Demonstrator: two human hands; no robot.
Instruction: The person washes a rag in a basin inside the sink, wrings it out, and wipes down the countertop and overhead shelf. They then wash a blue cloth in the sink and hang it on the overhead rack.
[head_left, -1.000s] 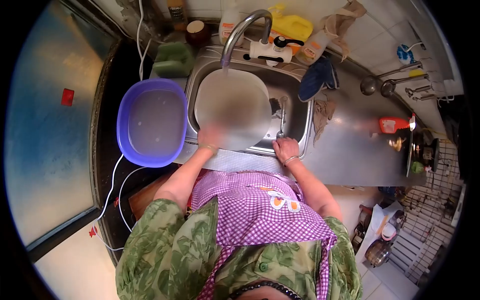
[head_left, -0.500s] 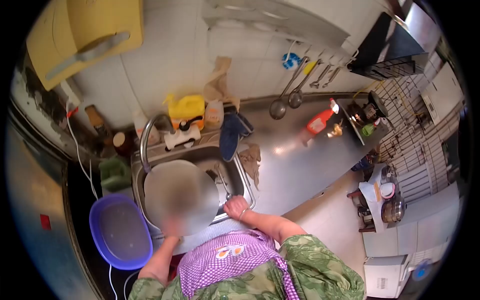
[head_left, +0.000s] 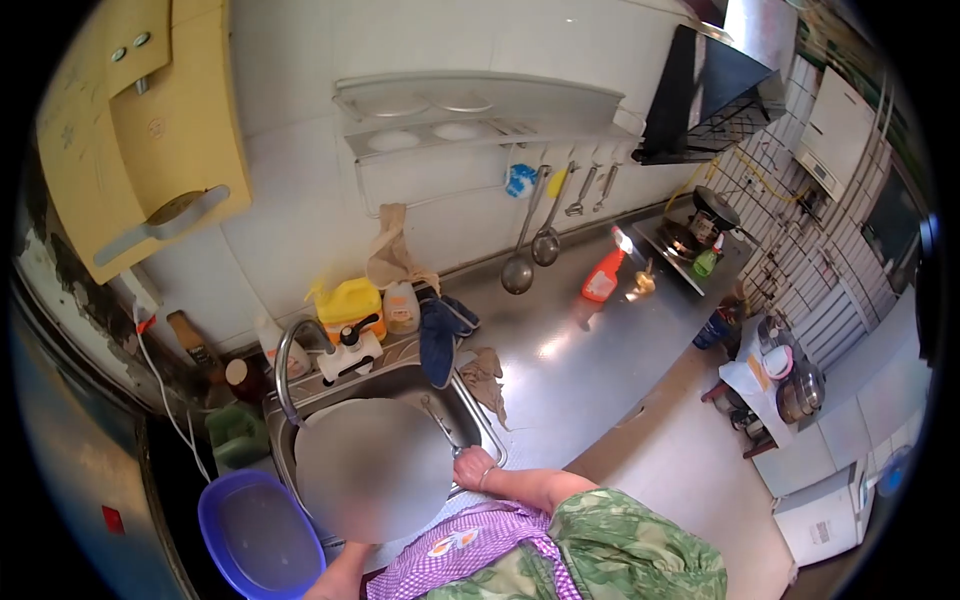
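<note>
A large round metal pan (head_left: 415,455) lies over the sink (head_left: 490,435), reaching past its front edge; much of its face is blurred. At its near rim is my left hand (head_left: 360,525), closed on the edge, fingers partly smeared by the blur. My right hand (head_left: 474,467) is closed at the sink's front right edge, a bracelet on the wrist. A slim metal utensil (head_left: 438,422) in the sink runs down to those fingers; what they hold is hidden. Behind the pan stands the curved faucet (head_left: 283,375).
A purple basin (head_left: 260,535) stands left of the sink. Bottles, a yellow jug (head_left: 350,305) and blue cloth (head_left: 438,340) sit behind it. On the steel counter (head_left: 540,385) are a brown rag (head_left: 485,380) and red spray bottle (head_left: 602,278). Ladles (head_left: 517,272) hang on the wall.
The camera view has shifted, so the sink and counter sit lower in the picture. Both hands keep nearly the same places at the pan and the sink edge.
</note>
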